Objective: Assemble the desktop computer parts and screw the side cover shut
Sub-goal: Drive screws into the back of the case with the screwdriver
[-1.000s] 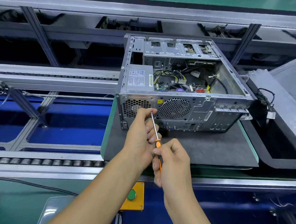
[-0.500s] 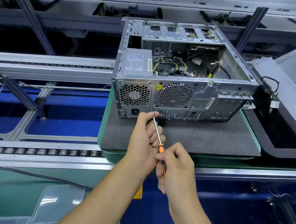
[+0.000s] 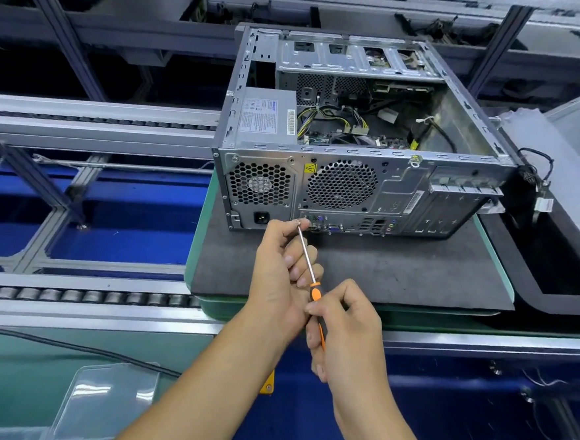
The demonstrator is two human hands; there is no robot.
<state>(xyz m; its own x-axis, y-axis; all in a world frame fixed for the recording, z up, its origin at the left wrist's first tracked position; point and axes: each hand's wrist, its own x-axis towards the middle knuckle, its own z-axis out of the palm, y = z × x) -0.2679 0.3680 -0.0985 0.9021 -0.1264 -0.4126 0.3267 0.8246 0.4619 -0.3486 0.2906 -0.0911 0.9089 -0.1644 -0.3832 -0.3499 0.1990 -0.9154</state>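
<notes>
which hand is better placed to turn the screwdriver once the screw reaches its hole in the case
Right. The right hand already grips the orange-handled screwdriver by its handle. The left hand pinches the small silver screw at the tip, in front of the open grey metal computer case, so it suits steadying.

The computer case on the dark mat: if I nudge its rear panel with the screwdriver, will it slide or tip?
Tipping seems unlikely: the computer case lies broad side down on the dark mat. Sliding looks unlikely too; a steel frame with a power supply is probably heavy, and the mat looks grippy. The screwdriver shaft is thin, so it may skid off.
</notes>
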